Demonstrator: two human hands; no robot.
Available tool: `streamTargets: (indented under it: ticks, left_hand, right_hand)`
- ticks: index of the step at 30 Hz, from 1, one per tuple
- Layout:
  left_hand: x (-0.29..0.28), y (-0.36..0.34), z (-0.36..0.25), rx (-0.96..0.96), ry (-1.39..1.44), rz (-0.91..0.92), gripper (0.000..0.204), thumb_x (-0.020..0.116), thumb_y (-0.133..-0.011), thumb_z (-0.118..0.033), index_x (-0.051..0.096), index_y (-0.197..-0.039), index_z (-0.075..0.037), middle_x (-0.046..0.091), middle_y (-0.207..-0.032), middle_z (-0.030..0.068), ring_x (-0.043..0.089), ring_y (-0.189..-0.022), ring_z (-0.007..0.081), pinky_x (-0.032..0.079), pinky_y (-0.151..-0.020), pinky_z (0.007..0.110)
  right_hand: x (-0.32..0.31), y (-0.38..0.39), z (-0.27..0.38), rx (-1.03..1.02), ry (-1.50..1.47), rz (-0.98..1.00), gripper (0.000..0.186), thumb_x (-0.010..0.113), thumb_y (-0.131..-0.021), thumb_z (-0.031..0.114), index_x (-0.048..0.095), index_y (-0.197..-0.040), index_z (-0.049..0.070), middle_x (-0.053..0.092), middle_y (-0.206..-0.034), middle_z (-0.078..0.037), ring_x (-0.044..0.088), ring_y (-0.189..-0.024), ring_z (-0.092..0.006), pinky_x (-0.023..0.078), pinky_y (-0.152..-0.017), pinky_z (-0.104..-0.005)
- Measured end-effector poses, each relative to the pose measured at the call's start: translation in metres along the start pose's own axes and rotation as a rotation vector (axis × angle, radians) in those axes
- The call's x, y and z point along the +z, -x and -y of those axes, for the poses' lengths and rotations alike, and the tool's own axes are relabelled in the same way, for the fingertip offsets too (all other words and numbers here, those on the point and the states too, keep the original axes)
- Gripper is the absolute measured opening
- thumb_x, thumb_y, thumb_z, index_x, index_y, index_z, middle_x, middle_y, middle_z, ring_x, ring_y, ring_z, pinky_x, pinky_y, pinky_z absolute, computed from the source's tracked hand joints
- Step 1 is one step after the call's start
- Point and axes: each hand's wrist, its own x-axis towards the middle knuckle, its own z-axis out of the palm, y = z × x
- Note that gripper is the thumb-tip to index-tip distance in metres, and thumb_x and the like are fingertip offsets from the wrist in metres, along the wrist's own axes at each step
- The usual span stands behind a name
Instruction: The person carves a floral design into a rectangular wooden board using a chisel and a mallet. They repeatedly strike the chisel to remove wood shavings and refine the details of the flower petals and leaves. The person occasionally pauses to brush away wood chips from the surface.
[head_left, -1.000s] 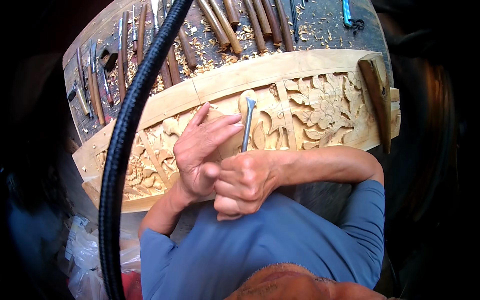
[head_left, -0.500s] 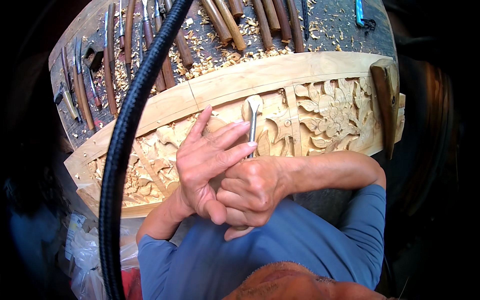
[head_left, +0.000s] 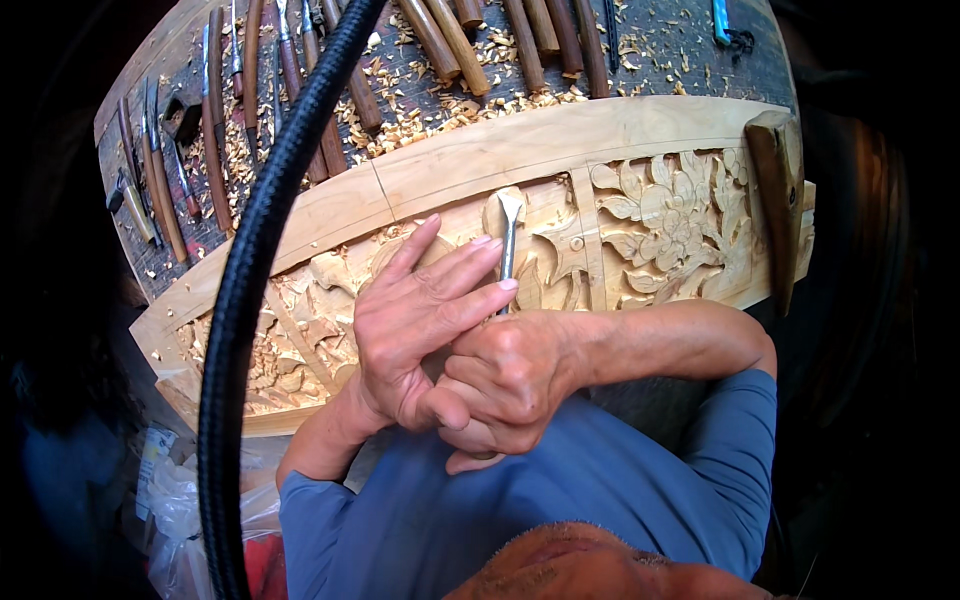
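The right hand has its fingers curled tight around the handle of a carving chisel, and the handle is hidden inside the fist, so only the thin metal shaft and its curved tip show. The left hand lies partly over the right one with its fingers stretched out and loose; the longest fingertips rest against the metal shaft to steady it, not to grab it. The chisel tip sits on the pale carved wood panel, near the middle of it, just left of the finished flower carving. A second ago the left fingers were bent closer together and the tip sat a little lower in the picture; now the fingers are spread wide and the blade has slid up toward the plain upper band of the panel, so the tool seems to be set for a new cut in a fresh spot. A thick black hose crosses in front and hides a strip of the panel and of the bench. Behind the panel lie many spare chisels among wood chips. I cannot see the very edge of the blade where it meets the wood, and the picture's sides are dark.
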Motion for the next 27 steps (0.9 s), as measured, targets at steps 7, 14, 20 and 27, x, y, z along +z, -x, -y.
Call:
streamTargets:
  ticks: [7,14,20,27]
  left_hand:
    - [-0.0002,-0.0004,0.0001,-0.02,0.03,0.021,0.11,0.029,-0.097,-0.094,0.082,-0.123,0.0,0.077,-0.126,0.0292,0.075,-0.124,0.0422,0.039,-0.123,0.062]
    - [-0.001,-0.001,-0.0009,-0.033,0.015,0.048,0.109,0.023,-0.1,-0.09,0.081,-0.126,-0.002,0.076,-0.128,0.0287,0.074,-0.127,0.0414,0.038,-0.124,0.061]
    - [-0.0019,-0.0015,-0.0017,-0.038,0.013,0.072,0.108,0.02,-0.102,-0.089,0.08,-0.128,-0.003,0.076,-0.13,0.028,0.073,-0.128,0.0409,0.038,-0.124,0.06]
    - [0.0019,-0.0085,-0.004,-0.03,-0.02,0.068,0.114,0.022,-0.096,-0.094,0.08,-0.128,-0.001,0.075,-0.132,0.0288,0.073,-0.127,0.0423,0.04,-0.122,0.06]
  right_hand:
    - [-0.0017,0.0,0.0017,0.043,-0.052,-0.037,0.053,0.069,-0.102,0.04,0.045,-0.064,0.012,0.039,-0.064,0.001,0.042,-0.049,-0.0123,0.033,-0.046,-0.0312]
    - [-0.0012,0.0014,0.0026,0.046,-0.05,-0.056,0.054,0.068,-0.102,0.039,0.039,-0.063,0.014,0.038,-0.064,0.001,0.042,-0.048,-0.0127,0.034,-0.045,-0.0316]
    - [-0.0032,0.0018,0.0015,0.033,-0.041,-0.045,0.054,0.066,-0.103,0.038,0.04,-0.063,0.013,0.039,-0.064,0.0,0.042,-0.047,-0.0129,0.033,-0.045,-0.0315]
    - [-0.0078,0.0062,-0.0045,0.015,-0.024,-0.061,0.052,0.066,-0.103,0.039,0.045,-0.065,0.012,0.04,-0.063,0.0,0.044,-0.048,-0.0129,0.033,-0.045,-0.0313]
